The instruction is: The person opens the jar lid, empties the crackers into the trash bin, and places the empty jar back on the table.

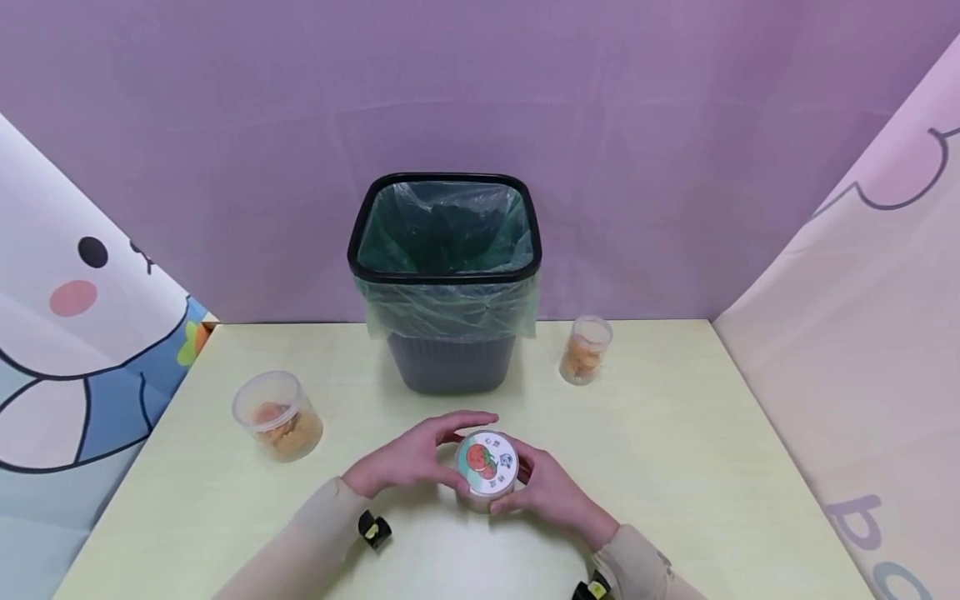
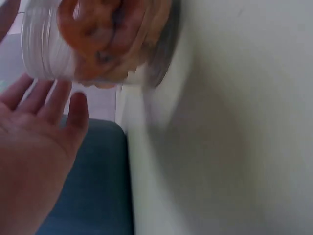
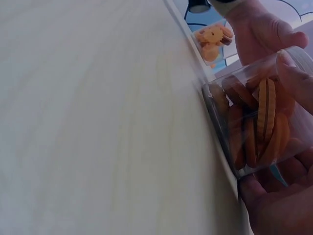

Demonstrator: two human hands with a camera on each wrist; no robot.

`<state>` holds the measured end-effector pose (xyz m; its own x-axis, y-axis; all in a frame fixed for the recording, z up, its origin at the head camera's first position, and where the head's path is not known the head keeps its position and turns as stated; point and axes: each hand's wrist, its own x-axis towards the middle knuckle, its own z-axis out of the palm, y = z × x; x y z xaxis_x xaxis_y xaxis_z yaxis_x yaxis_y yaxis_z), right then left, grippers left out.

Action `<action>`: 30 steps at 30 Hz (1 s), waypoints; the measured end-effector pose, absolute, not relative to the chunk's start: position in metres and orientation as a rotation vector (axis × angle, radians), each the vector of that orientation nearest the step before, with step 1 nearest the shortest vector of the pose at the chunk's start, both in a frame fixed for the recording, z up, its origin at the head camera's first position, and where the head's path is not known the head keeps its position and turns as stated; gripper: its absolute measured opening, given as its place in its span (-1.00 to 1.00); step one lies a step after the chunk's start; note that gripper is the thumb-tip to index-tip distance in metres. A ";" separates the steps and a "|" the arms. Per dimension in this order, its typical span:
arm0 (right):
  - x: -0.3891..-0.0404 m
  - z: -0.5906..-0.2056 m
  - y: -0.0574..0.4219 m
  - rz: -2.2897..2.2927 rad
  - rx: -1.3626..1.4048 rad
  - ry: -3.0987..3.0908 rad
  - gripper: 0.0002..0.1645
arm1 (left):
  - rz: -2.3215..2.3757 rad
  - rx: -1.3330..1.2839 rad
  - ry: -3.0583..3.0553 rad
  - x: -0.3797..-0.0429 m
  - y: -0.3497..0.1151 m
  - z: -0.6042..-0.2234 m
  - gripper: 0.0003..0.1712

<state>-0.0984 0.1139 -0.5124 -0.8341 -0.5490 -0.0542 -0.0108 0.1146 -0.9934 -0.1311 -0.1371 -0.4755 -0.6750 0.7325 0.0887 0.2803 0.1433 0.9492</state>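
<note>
Hands [image 1: 412, 454] [image 1: 551, 492] flank a lidded jar [image 1: 487, 467], left fingers [image 1: 468, 417] outstretched.

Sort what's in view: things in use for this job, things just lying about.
In use:
printed-top biscuit jar, between the hands
left hand
right hand

Untouched, seemingly just lying about:
left-side biscuit jar
small right-side snack jar
lined waste bin
</note>
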 end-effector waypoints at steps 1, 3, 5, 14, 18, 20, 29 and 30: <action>-0.098 -0.513 0.114 -1.769 -0.549 1.989 0.08 | 1.526 0.974 2.009 -0.134 -0.137 -0.475 0.01; -0.098 -0.514 0.114 -1.764 -0.555 1.989 0.05 | 1.492 0.976 1.964 -0.139 -0.137 -0.475 0.02; -0.098 -0.515 0.114 -1.762 -0.558 1.984 0.02 | 1.466 0.987 1.926 -0.144 -0.137 -0.476 0.01; -0.099 -0.516 0.114 -1.755 -0.549 1.987 0.01 | 1.440 1.011 1.925 -0.143 -0.134 -0.478 -0.06; -0.099 -0.515 0.114 -1.758 -0.549 1.979 0.04 | 1.491 0.953 1.975 -0.134 -0.134 -0.482 -0.07; -0.099 -0.515 0.114 -1.759 -0.548 1.977 0.07 | 1.537 0.920 1.990 -0.129 -0.134 -0.484 -0.07; -0.099 -0.514 0.114 -1.761 -0.546 1.984 0.09 | 1.667 0.731 2.178 -0.101 -0.124 -0.487 -0.05; -0.099 -0.513 0.114 -1.762 -0.548 1.983 0.09 | 1.684 0.705 2.200 -0.098 -0.122 -0.487 -0.04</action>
<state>-0.0993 0.1145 -0.5135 -0.8297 -0.5554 -0.0562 -0.0095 0.1147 -0.9934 -0.0975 -0.1216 -0.4875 -0.8410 0.5365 0.0698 0.2076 0.2007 0.9574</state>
